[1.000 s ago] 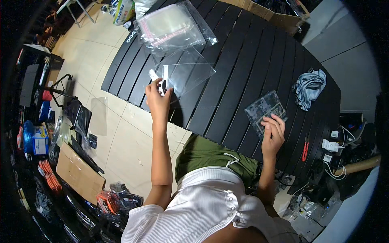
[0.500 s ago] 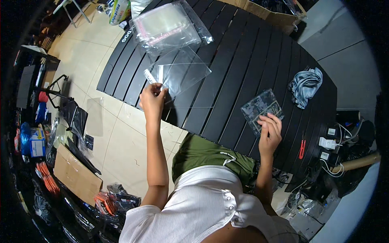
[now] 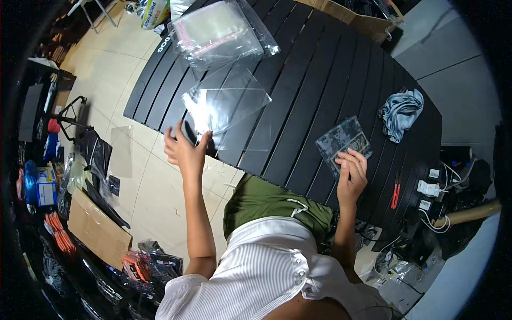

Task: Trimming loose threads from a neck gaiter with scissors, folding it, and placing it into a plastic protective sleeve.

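Observation:
My left hand [image 3: 186, 152] is at the table's near left edge with its fingers spread and nothing gripped in them. Just beyond its fingertips lie thin clear plastic bags [image 3: 240, 104], loosely overlapping, with a bright glare over their left end; whether the thumb touches them I cannot tell. My right hand [image 3: 351, 172] pinches the near corner of a flat, grey-blue camouflage-patterned piece [image 3: 337, 136] in what looks like a clear sleeve, low over the table. Past the loose bags, a stack of clear bags [image 3: 213, 29] sits in an open plastic wrapper.
The black slatted table [image 3: 298, 117] fills the middle. A bunched grey-blue cloth [image 3: 401, 113] and a red-handled cutting tool [image 3: 395, 196] lie on its right side. White plugs and cables [image 3: 429, 188] are beyond the right edge. A cardboard sheet [image 3: 98, 229] and packages cover the floor at left.
My left hand has let go of the clear bags and drawn back toward me and left, its fingers spreading. The bags have shifted slightly. My right hand stays on the camouflage piece.

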### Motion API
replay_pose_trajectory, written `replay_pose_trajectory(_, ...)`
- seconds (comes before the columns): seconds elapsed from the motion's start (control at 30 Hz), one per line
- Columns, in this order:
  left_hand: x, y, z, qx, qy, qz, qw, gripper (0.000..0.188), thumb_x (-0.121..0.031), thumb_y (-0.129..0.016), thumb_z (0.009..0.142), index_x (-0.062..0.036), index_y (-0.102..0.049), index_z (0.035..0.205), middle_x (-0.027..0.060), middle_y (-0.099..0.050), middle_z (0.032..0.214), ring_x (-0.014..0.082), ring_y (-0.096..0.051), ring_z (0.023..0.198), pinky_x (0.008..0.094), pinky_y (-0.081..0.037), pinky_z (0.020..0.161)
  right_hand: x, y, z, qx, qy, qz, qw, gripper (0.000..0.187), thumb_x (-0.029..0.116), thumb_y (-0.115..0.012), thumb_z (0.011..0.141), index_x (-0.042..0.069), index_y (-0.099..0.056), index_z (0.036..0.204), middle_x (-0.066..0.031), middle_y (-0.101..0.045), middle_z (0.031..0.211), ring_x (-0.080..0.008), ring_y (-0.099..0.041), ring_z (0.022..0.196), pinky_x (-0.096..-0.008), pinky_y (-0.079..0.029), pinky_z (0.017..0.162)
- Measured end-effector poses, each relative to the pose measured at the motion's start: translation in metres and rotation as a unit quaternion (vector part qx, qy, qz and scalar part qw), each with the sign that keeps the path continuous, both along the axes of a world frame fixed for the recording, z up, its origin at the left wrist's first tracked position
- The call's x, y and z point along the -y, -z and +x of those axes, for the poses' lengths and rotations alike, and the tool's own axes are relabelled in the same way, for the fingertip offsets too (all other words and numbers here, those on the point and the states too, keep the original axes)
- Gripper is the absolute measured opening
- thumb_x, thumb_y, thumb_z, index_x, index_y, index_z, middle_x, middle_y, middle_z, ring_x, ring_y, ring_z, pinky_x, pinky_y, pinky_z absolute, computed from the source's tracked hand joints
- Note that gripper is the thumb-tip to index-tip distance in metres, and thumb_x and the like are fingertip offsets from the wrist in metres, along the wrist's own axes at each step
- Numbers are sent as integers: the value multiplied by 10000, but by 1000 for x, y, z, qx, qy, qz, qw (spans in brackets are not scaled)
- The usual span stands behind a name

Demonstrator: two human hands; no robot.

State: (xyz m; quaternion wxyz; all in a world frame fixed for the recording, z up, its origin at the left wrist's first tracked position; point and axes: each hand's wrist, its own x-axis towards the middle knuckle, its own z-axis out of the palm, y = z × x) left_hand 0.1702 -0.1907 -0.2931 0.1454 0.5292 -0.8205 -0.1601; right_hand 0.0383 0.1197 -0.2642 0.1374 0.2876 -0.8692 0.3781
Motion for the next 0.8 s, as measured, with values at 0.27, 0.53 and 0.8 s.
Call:
replay_pose_trajectory(0.27,-1,24,33,-364,-91,247,894,854,-200,-748,715,-73,-214,1370,214,-300,1235,253,-513,955,330,-445,817,5,1,2,4,-23,-10,1000,188,84,-497,863,8,-650,784,-82,-648,905,-263,-541,976,-371,-429,842)
replay_pose_trajectory(0.53,-15,-7,41,-334,-22,165,928,540,-77,-660,793,-40,-428,1280,18,-548,710,86,-544,627,221,-493,652,10,0,4,3,-41,-21,999,161,59,-513,845,-3,-648,783,-93,-646,890,-265,-552,956,-367,-433,839)
replay_pose_trajectory(0.8,-20,-50,20,-464,121,137,867,361,-8,-472,896,-15,-449,1256,130,-631,953,192,-622,905,289,-505,773,31,-18,10,-13,-142,-58,988,66,-8,-595,744,-2,-633,798,-112,-645,896,-285,-573,921,-367,-444,824)
